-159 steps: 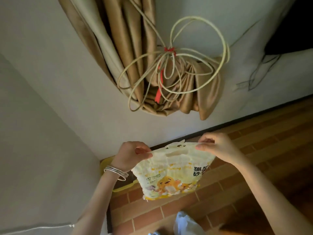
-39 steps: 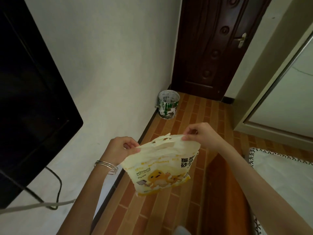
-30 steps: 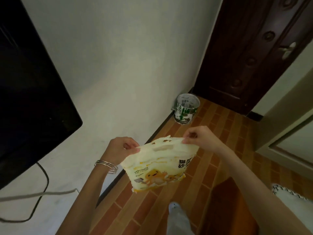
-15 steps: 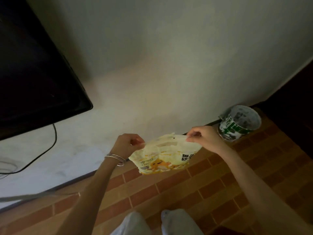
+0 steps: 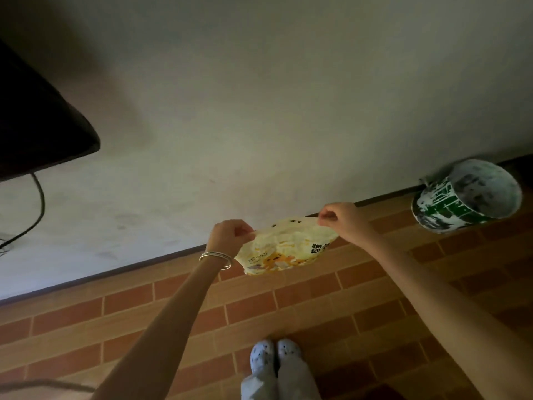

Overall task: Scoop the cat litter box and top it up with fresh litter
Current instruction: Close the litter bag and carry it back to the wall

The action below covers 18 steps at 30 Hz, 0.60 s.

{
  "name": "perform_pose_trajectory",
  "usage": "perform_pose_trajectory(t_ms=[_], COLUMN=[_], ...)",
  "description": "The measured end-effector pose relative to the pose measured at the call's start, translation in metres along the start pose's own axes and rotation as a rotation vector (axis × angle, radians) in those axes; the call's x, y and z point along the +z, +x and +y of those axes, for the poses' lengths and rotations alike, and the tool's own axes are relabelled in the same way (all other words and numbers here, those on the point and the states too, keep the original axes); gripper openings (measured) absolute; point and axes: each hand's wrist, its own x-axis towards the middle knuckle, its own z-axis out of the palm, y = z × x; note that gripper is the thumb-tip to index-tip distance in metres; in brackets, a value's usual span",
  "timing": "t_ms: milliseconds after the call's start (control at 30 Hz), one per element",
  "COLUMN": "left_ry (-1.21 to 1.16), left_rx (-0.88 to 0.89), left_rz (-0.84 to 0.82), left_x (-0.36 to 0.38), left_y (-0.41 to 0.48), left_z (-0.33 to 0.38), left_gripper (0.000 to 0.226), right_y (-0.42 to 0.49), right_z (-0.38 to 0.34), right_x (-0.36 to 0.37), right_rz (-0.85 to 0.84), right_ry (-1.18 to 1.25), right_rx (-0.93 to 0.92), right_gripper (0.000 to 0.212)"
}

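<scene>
A pale yellow cat litter bag point(image 5: 284, 249) with cartoon print and dark lettering hangs in the air over the brick-pattern floor, near the foot of the wall. My left hand point(image 5: 229, 236), with thin bangles on the wrist, pinches its top left corner. The top right corner is pinched by my right hand point(image 5: 343, 220). The bag's top edge is stretched between the two hands. No litter box or scoop is in view.
A paint-stained white and green bucket point(image 5: 464, 194) stands against the wall at the right. A dark screen point(image 5: 37, 122) with a hanging cable point(image 5: 37, 209) is mounted on the white wall at the left. My feet in pale shoes point(image 5: 274, 356) stand on the floor below.
The view has swung from the curtain corner past the door to this wall and now looks more steeply down. Both hands kept their pinch on the bag, now held lower and farther out.
</scene>
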Motion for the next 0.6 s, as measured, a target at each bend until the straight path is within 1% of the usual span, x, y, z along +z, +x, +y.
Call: perform_pose_trajectory(t_ms=[233,400,600], left_ry=[0.014,0.021,0.031], left_rx=[-0.117,-0.162,-0.146], left_rz=[-0.062,-0.081,-0.053], left_x=[0.104,0.169,0.221], left_y=[0.064,0.109,0.17], left_z=[-0.078,-0.132,-0.173], left_gripper=[0.009,0.01,0.011], right_y=[0.063,0.103,0.156], right_z=[0.087,0.142,0.191], right_x=[0.098,0.164,0.211], right_rz=[-0.038,-0.028,0.016], right_ry=[-0.153,-0.145,-0.107], right_rx=[0.034,0.075,0.141], right_gripper=[0.015,0.014,0.012])
